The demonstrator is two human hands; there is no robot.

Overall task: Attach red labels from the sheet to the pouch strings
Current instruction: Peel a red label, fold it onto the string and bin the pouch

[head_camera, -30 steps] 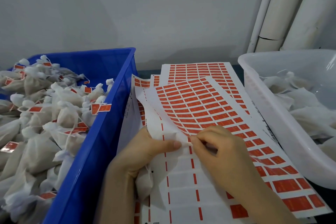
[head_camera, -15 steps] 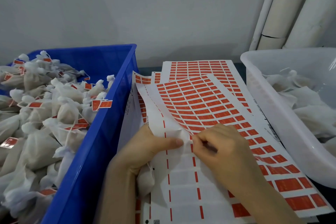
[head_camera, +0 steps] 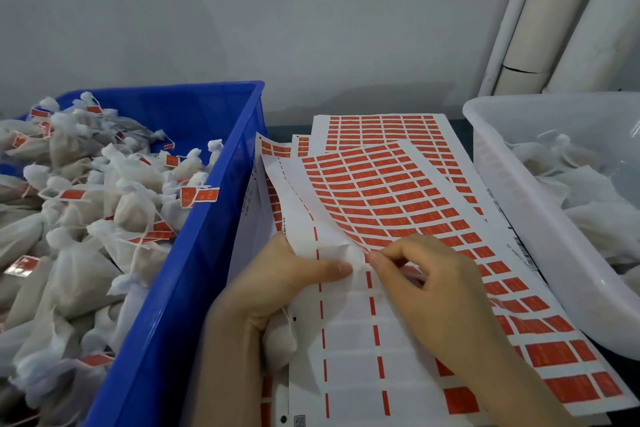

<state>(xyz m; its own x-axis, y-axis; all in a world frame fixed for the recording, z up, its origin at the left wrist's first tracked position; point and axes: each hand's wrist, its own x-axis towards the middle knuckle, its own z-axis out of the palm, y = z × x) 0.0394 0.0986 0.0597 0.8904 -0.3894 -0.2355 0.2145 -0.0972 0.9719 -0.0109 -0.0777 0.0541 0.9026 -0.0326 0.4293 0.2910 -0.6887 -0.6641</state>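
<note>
Label sheet on the tabletop, partly peeled white, remaining rows red.
Left hand grips its curled edge over a white pouch; right hand pinches the sheet where red labels begin.

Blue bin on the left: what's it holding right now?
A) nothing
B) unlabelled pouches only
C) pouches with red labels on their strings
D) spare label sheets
C: the blue bin is heaped with white pouches, many with red labels hanging from their strings.
</note>
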